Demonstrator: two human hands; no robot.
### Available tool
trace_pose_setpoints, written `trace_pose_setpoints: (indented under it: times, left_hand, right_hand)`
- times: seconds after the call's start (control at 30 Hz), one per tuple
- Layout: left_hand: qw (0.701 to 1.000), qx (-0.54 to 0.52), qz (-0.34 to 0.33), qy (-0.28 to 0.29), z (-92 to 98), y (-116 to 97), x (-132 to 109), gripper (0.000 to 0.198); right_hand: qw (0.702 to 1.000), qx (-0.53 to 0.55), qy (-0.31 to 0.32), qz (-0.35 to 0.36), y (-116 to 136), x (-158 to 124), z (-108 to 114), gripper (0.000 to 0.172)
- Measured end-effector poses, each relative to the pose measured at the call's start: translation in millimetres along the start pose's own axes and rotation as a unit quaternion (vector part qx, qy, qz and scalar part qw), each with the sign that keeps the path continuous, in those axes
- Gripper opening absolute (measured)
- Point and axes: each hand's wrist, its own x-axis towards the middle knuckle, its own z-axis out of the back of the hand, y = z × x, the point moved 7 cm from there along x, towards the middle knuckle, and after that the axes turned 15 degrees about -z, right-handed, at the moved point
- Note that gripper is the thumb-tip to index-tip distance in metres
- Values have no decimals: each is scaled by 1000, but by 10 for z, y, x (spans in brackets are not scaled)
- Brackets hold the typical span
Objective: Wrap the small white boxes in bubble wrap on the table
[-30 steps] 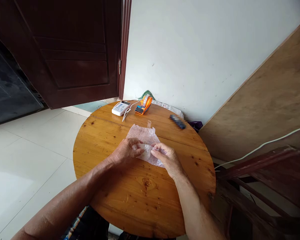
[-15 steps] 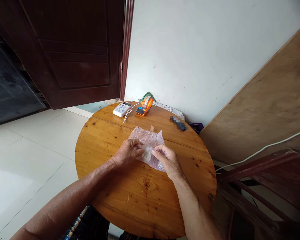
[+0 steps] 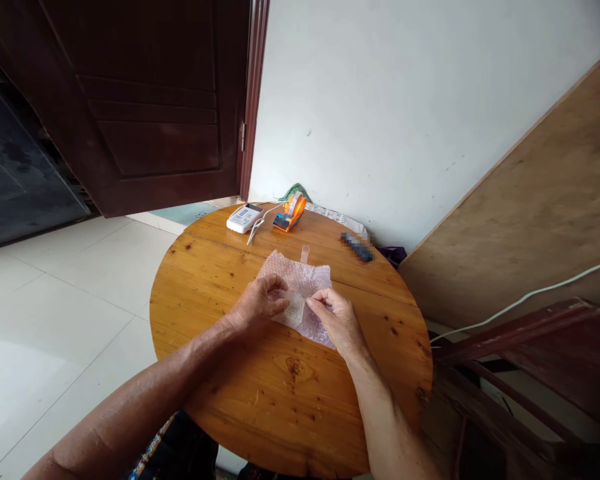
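A sheet of pinkish bubble wrap (image 3: pixel 310 275) lies spread on the round wooden table (image 3: pixel 240 393). On it rests a small flat clear packet (image 3: pixel 295 311) with a pale rectangular outline; what it contains is too faint to tell. My left hand (image 3: pixel 258 304) is at the packet's left side, thumb and curled forefinger apart. At the right edge, my right hand (image 3: pixel 337 321) pinches the packet between thumb and forefinger, its other fingers folded above the wrap. A short strip of tape (image 3: pixel 305 254) projects from the wrap's far edge.
An orange and blue tape dispenser (image 3: pixel 291 212) and a white device (image 3: pixel 244 218) with a white cable stand at the table's far side. A dark blurred object (image 3: pixel 357 246) lies far right. Behind are a white wall (image 3: pixel 410 120) and a dark red door (image 3: pixel 160 107).
My left thumb and forefinger have parted a little at the packet's left side. The wrap's right corner lies flatter, and more of the tape strip shows.
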Motion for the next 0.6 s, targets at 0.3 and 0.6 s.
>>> trace_pose_setpoints:
  times: [0.3, 0.6]
  left_hand:
    - [1000, 4, 10, 0, -16, 56, 15, 19]
    - [1000, -7, 10, 9, 12, 104, 36, 19]
  right_hand:
    - [893, -227, -244, 304, 549, -435, 152, 11]
    - [872, -362, -75, 322, 693, -608, -325, 18]
